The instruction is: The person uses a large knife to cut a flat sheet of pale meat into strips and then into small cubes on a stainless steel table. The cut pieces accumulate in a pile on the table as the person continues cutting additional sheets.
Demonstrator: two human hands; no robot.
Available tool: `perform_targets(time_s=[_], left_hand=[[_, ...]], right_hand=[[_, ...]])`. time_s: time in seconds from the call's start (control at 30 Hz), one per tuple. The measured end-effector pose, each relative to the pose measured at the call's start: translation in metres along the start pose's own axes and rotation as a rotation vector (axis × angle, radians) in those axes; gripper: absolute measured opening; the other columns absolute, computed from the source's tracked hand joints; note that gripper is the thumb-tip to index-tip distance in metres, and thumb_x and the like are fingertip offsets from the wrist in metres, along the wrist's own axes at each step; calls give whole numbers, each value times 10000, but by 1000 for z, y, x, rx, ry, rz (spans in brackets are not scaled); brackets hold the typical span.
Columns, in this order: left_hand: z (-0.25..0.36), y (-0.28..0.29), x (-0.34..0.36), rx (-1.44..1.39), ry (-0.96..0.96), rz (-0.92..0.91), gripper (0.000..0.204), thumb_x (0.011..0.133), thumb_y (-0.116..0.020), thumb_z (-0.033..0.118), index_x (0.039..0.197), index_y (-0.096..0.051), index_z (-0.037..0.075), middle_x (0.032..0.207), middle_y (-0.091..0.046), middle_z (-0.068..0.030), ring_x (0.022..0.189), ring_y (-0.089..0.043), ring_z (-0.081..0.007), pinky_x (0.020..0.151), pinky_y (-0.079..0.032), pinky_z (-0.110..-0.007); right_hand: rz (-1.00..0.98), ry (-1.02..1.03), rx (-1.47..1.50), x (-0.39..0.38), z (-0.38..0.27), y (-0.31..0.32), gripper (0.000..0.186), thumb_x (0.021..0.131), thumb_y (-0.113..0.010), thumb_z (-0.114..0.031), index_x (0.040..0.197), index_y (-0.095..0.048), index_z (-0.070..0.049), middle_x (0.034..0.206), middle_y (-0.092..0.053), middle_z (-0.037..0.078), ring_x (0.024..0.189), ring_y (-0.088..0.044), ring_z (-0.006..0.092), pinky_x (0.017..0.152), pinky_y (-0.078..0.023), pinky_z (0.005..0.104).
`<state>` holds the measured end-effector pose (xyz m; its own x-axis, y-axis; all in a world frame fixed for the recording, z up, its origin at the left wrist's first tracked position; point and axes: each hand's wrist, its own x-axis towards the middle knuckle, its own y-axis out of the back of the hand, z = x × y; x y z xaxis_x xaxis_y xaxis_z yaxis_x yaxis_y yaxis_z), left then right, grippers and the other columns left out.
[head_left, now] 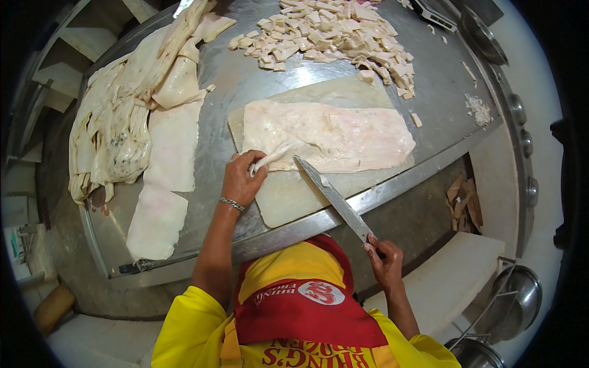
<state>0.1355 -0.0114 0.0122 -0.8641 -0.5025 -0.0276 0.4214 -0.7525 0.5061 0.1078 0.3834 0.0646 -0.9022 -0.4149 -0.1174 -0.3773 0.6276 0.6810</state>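
A wide, pale slab of fatty skin (350, 135) lies on a cutting board (282, 205). My left hand (244, 180), a bracelet at its wrist, pinches a thin whitish strip (276, 152) lifted at the slab's near left. My right hand (381, 262) grips the handle of a long knife (334, 199), whose blade points up and left, its tip on or just over the slab beside the strip.
Left are layered pale sheets (110, 132) on the steel table (233, 80). Many cut pieces (331, 37) are heaped at the back, small scraps (478, 110) lie right. A scale (432, 15), metal bowls (509, 303) and a low ledge (442, 273) are at the right.
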Motion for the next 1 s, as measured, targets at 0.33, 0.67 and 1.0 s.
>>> perform_targets(time_s=[0.33,0.67,1.0], left_hand=[[-10,-15,-1,298,-239,186,233,765,-700,125,986,-692,53,844,-677,-100,791,-613,-272,748,-467,-404],[-15,0,12,158,-174,133,207,684,-732,73,879,-711,4,834,-712,-156,763,-675,-269,708,-537,-360],[-11,10,13,461,-172,-19,328,669,-739,135,997,-727,147,963,-691,-68,1029,-632,-243,1018,-387,-418]], right_hand=[[-99,-41,15,-4,-27,2,275,876,-772,-101,1119,-747,26,769,-690,163,669,-631,183,609,-474,313],[5,-20,-249,-18,-42,-3,264,875,-788,-167,1098,-764,-29,691,-589,167,603,-593,299,577,-471,409],[35,-95,-195,-39,-47,0,269,903,-761,-165,1118,-753,-2,774,-656,208,649,-644,290,621,-500,392]])
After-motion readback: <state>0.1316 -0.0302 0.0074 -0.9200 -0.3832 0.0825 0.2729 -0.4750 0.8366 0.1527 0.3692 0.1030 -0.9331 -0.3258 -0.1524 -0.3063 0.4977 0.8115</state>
